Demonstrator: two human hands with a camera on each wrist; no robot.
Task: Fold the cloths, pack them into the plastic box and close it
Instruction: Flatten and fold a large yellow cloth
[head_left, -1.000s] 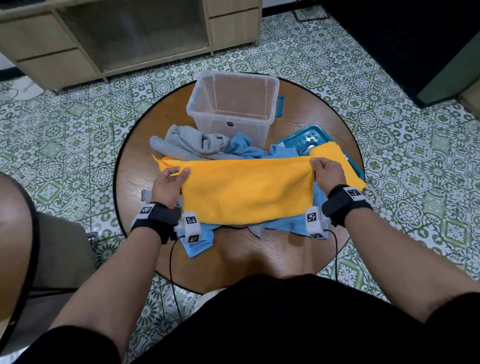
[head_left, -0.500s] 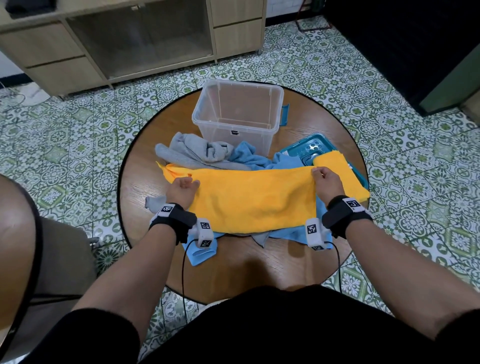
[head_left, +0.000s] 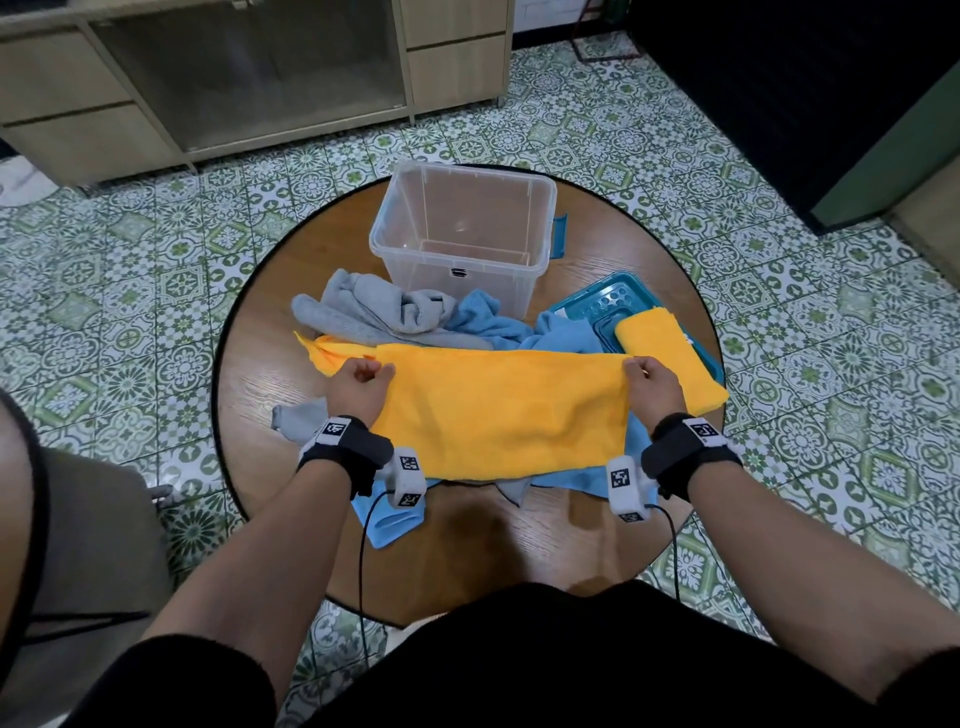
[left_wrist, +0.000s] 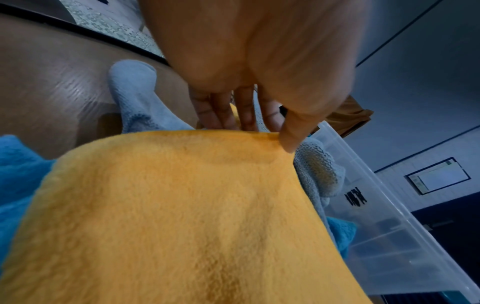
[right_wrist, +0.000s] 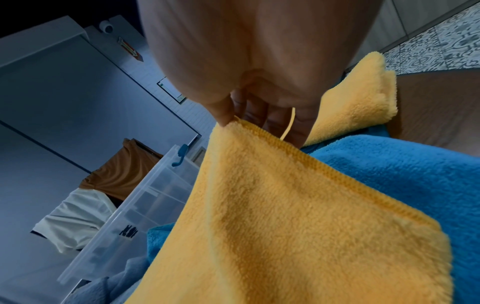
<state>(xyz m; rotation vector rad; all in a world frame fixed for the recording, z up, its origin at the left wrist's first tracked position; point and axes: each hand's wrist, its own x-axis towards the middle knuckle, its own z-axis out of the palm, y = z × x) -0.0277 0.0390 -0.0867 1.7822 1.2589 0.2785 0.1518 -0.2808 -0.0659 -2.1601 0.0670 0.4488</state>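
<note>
An orange cloth (head_left: 498, 410) lies stretched across the round wooden table (head_left: 467, 551), over a blue cloth (head_left: 519, 332). My left hand (head_left: 363, 379) pinches its far left corner, thumb on top (left_wrist: 288, 142). My right hand (head_left: 647, 376) pinches the far right corner (right_wrist: 228, 123). A second, folded orange cloth (head_left: 670, 358) rests on the teal lid (head_left: 597, 301) at the right. A crumpled grey cloth (head_left: 374, 306) lies at the far left. The clear plastic box (head_left: 462, 234) stands open and empty behind the cloths.
A wooden cabinet (head_left: 234, 78) stands on the green patterned floor tiles beyond the table. A dark piece of furniture (head_left: 805, 104) fills the far right. The blue cloth's end (head_left: 389, 519) hangs near the table's front edge by my left wrist.
Both hands have drawn the orange cloth's far edge a little toward me and lower onto the table; the cloth now lies flatter and tauter between them.
</note>
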